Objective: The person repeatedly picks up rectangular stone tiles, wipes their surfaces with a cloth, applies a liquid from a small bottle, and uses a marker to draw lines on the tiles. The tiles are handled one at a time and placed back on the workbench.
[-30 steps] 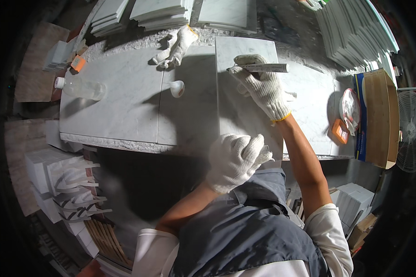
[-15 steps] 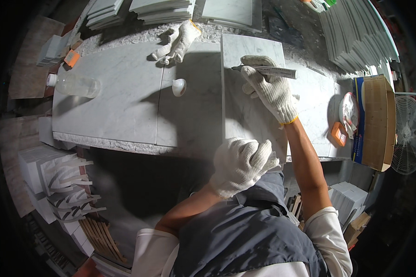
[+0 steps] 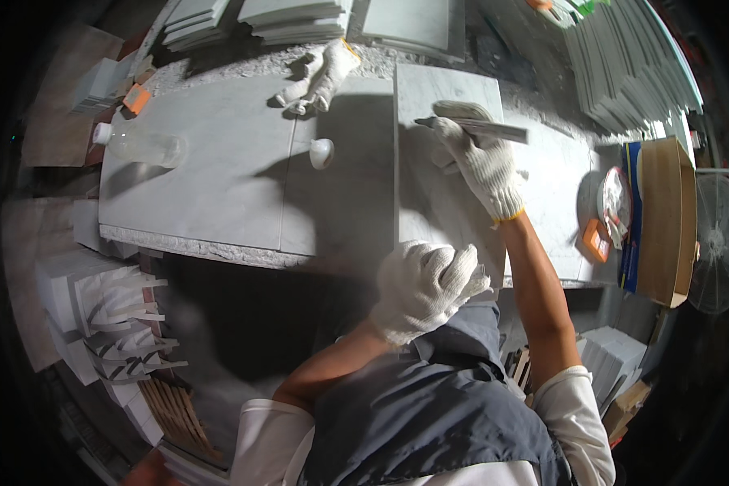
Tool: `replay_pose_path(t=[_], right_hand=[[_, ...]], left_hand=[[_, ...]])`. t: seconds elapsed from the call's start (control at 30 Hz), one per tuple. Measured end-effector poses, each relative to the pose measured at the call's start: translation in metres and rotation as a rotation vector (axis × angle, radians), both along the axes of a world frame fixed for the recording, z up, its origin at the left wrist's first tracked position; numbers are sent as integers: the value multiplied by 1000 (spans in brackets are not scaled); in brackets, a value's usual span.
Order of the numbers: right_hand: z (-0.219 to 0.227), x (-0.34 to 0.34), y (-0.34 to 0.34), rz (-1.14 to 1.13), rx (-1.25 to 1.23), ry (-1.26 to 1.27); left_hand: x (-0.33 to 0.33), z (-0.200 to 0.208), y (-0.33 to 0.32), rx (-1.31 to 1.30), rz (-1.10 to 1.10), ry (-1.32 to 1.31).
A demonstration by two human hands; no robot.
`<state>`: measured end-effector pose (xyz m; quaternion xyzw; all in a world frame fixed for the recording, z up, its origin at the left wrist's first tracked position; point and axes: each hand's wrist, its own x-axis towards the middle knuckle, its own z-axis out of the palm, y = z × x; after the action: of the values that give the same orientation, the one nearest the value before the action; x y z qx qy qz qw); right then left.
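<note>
My right hand, in a white knitted glove, is closed round a grey marker pen above a white marble tile. The pen's dark tip points left, and its body lies nearly level. At the tile's near edge is my left hand, gloved too, with its fingers curled in. Something pale shows by its fingertips, too small to make out. Left of the tile, a small white round container sits on the marble worktop. Farther back lies a crumpled pair of white gloves.
A clear bottle lies on its side at the left. Stacked marble tiles line the back, with more slabs at far right. Near the right edge are a round dish, an orange tape measure, a cardboard box and a fan.
The worktop and its things appear shifted slightly right and down in the picture. The pen has tilted a little in my right hand. My left hand stays about where it was.
</note>
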<state>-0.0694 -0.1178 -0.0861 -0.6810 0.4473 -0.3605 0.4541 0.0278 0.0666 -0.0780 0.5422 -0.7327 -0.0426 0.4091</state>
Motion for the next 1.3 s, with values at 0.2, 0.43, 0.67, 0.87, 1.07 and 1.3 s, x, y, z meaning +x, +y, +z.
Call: replay_pose_path(t=[0.2,0.43,0.67,0.87,1.07,1.3], right_hand=[[17,-25,33,-146,232,-455],[20,-117,100,-334,263,-598],[4,-162,167,-621,397,-628],[-4,-163,175,-601,374,-658],[-5,-167,178,-507,386,-643],[10,-157,196,-319,467,-680]], left_hand=[[5,5,-6,-16,-76,254],[23,10,-57,-186,70,-7],[45,4,-109,119,278,-410],[49,20,-118,54,252,-472],[59,45,-114,270,84,-571],[28,73,-39,242,-171,-88]])
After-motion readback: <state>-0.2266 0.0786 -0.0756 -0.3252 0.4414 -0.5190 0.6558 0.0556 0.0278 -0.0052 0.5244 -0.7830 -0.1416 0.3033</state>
